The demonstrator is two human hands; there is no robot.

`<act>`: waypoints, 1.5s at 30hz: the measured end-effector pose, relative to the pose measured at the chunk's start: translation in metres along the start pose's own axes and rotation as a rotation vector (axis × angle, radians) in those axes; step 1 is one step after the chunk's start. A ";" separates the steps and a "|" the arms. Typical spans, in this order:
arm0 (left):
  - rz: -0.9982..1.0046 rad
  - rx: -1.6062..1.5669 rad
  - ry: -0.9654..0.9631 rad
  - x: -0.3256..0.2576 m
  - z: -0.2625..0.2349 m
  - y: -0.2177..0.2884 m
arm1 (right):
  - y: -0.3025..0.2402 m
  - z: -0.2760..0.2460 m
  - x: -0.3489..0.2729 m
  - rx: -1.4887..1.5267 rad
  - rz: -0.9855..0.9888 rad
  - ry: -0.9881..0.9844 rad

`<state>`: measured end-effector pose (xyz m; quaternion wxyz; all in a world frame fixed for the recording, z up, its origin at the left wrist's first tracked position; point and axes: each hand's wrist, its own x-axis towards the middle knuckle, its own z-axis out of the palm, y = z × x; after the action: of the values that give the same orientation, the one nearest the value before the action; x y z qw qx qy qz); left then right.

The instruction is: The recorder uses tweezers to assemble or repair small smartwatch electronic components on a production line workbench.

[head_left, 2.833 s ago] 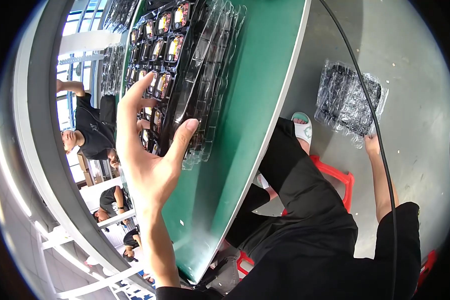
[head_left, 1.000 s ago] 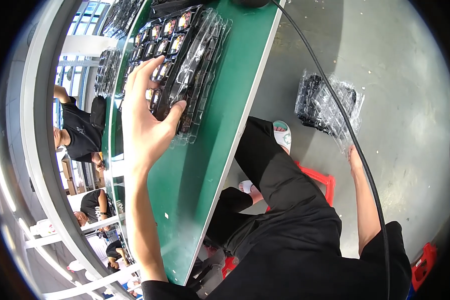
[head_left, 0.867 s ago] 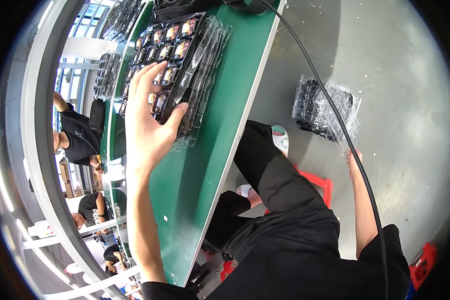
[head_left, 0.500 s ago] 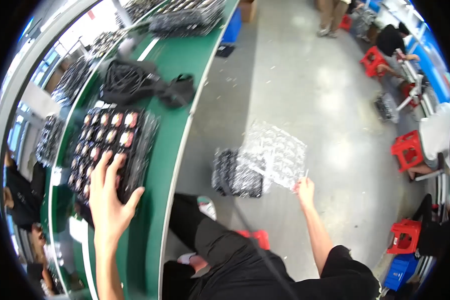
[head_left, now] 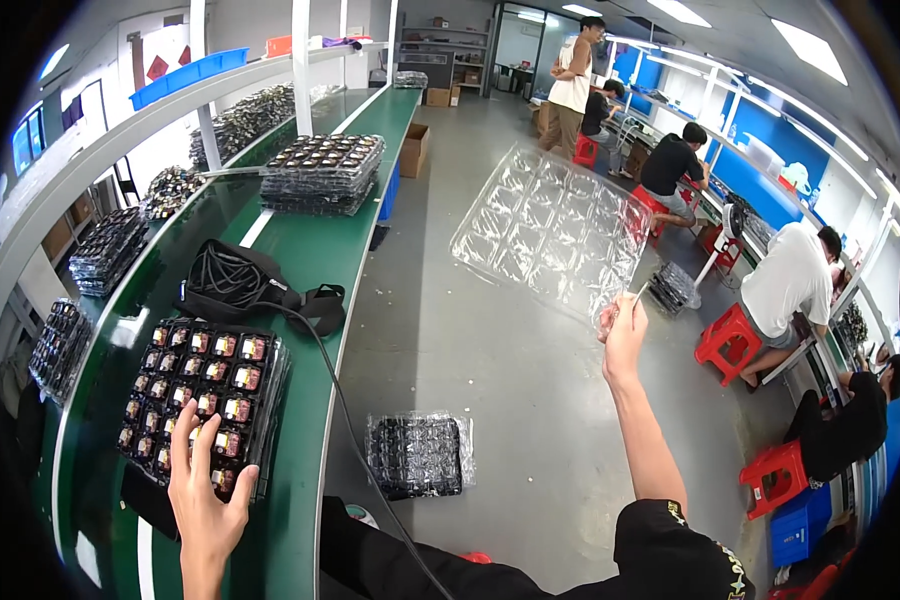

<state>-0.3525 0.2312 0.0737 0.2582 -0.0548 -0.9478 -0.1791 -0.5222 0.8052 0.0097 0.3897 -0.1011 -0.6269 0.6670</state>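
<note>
Clear plastic tray (head_left: pixel 545 225) first: in the head view I have it up in the air over the floor (head_left: pixel 530 400), on the right of the bench (head_left: pixel 302 425), tilted so its moulded pockets show. My right hand (head_left: pixel 625 335) pinches it at the near corner, thumb and fingers closed together on the plastic; nothing else bears its weight. A sheet this thin probably bends and sways from a single corner, so I would hold the pinch firm without creasing it, move slowly, and aim for two supported edges wherever it has to lie flat. Seated co-workers (head_left: pixel 785 265) show beyond it, well apart, yet I would not swing it wide.

On the bench, my left hand (head_left: pixel 205 505) has its fingers spread wide over the near end of a stack of loaded trays (head_left: pixel 270 390), fingertips among the small labelled packs (head_left: pixel 237 410); how hard they press I cannot tell. Light, even contact seems best, since a sideways push could shift the packs.

A black bag (head_left: pixel 255 295) lies just beyond that stack, and its cable (head_left: pixel 347 415) hangs between my hands, so I would route the tray around it. Another tray stack (head_left: pixel 420 455) sits on the floor below.
</note>
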 end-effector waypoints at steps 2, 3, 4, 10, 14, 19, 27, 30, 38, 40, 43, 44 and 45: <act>-0.027 -0.067 0.038 -0.004 -0.008 -0.005 | -0.026 0.026 0.003 0.073 -0.025 -0.072; -0.048 -0.170 0.045 -0.005 -0.015 -0.007 | -0.039 0.047 -0.003 0.118 -0.040 -0.149; -0.074 -0.265 0.054 -0.008 -0.023 -0.009 | -0.050 0.073 -0.011 0.168 -0.051 -0.232; -0.401 -0.999 0.154 -0.014 -0.062 -0.022 | -0.110 0.213 -0.098 0.171 -0.147 -0.769; -0.463 -1.095 0.204 -0.021 -0.077 -0.026 | -0.115 0.272 -0.152 0.170 -0.144 -0.962; -0.649 -1.011 0.368 -0.051 -0.091 -0.062 | -0.106 0.324 -0.212 0.039 -0.132 -1.153; -0.818 -0.632 0.077 -0.075 -0.079 -0.088 | -0.082 0.414 -0.203 -0.216 -0.556 -1.255; -0.845 -0.619 0.025 -0.070 -0.061 -0.088 | -0.070 0.425 -0.191 -0.212 -0.492 -1.292; -0.744 -0.113 0.226 -0.015 -0.080 -0.166 | -0.119 0.337 -0.229 -0.105 -0.099 -1.471; -0.672 0.108 0.275 0.009 -0.076 -0.179 | -0.131 0.309 -0.242 -0.147 -0.084 -1.597; -0.605 0.127 0.138 0.042 -0.062 -0.200 | -0.146 0.298 -0.260 -0.306 -0.171 -1.695; -0.636 0.159 0.063 0.046 -0.055 -0.207 | -0.147 0.298 -0.264 -0.325 -0.211 -1.725; -0.658 0.172 -0.004 0.053 -0.043 -0.213 | -0.146 0.298 -0.264 -0.351 -0.240 -1.710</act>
<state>-0.4197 0.0181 0.0694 0.1882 0.2757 -0.9268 -0.1719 -0.4720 0.3955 0.1078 -0.1669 0.4409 -0.8038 0.3628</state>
